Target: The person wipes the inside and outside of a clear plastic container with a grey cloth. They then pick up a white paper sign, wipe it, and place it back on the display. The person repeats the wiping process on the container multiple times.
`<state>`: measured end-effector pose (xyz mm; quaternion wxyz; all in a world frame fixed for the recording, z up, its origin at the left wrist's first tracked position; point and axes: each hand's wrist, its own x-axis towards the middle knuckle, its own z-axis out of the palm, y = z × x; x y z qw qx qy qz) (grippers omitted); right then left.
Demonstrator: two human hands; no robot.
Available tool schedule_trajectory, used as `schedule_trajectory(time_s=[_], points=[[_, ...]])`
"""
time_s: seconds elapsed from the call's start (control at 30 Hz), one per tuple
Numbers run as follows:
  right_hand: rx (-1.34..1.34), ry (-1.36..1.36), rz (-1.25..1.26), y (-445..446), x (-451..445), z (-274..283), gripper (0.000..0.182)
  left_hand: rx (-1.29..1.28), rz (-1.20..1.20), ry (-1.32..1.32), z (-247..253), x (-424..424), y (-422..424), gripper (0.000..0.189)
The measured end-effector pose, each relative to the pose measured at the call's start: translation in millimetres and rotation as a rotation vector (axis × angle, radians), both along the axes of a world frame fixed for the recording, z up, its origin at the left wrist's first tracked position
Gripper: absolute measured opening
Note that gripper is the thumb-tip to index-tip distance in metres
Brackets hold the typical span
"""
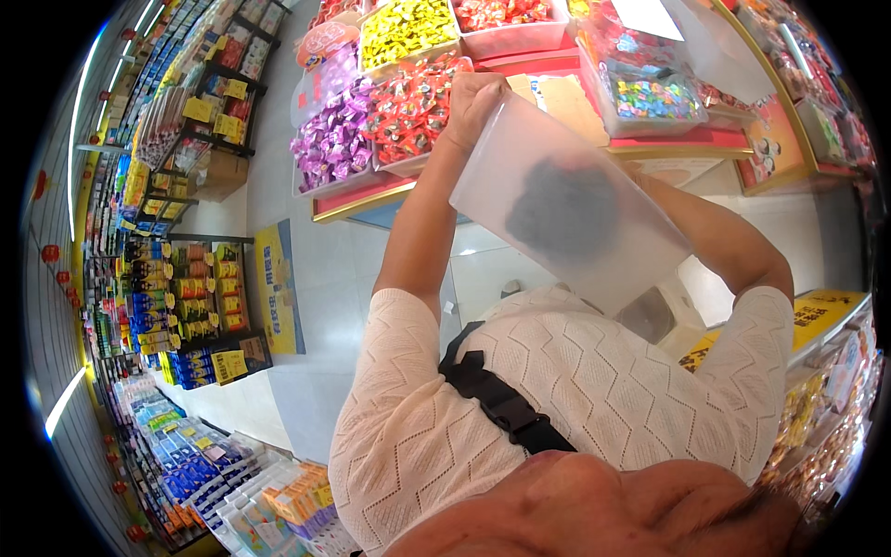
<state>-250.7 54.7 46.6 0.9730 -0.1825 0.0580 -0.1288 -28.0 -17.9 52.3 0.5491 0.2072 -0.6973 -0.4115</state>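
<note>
My left hand grips the upper left corner of a frosted translucent plastic container, held tilted in front of my chest. Through its wall shows a dark, blurred shape; whether it lies inside or behind, I cannot tell. My right forearm reaches behind the container's right side, so the right hand is hidden from direct sight. Just beyond my left hand, a bin of red-wrapped sweets stands beside purple-wrapped sweets. Flattened cardboard lies in a gap of the display counter.
Yellow-wrapped sweets and more red ones fill bins farther back. A bin of multicoloured sweets stands to the right. Stocked shelves line the left, over a tiled floor. Packaged goods sit at lower right.
</note>
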Motion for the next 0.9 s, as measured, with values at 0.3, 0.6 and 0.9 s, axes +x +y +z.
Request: schedule_trajectory(time_s=[0.3,0.6,0.9], points=[[-0.016,-0.068,0.005,1.8,-3.4,-0.9,0.028,0.053,0.063,-0.053,-1.0,5.1,6.2,0.043],[-0.257,0.069,-0.669,-43.0,-70.5,28.7,0.038,0.2,0.246,-0.066,-14.3,25.3,30.4,0.038],[-2.345,1.005,-1.123,37.9,26.9,69.5,0.034,0.201,0.31,-0.02,-10.0,-0.4,42.5,0.036]])
